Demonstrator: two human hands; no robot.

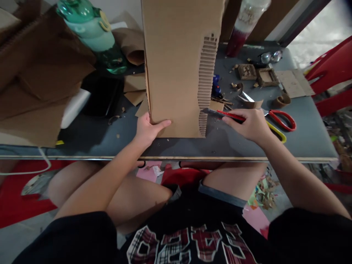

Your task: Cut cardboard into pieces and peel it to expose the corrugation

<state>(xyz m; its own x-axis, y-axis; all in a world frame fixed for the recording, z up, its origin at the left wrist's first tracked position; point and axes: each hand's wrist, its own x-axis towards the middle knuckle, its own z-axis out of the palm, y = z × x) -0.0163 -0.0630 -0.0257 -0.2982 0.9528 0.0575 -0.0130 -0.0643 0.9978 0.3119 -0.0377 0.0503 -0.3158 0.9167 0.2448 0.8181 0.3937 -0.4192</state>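
A tall sheet of brown corrugated cardboard [176, 66] stands upright on the grey table [302, 143]; its right edge has the top layer peeled, baring the ridges. My left hand [148, 130] grips the sheet's lower left corner, thumb laid across the front. My right hand [249, 124] is closed around a red utility knife [229, 115], whose blade touches the cardboard's lower right edge.
Red-handled scissors [282, 121] lie just right of my right hand. Small cardboard boxes [257, 75], scraps, glasses [271, 57] and a bottle [244, 25] sit at the back right. A green water bottle [93, 33] and brown cardboard pieces [35, 80] fill the left. A red chair [332, 77] stands at the right.
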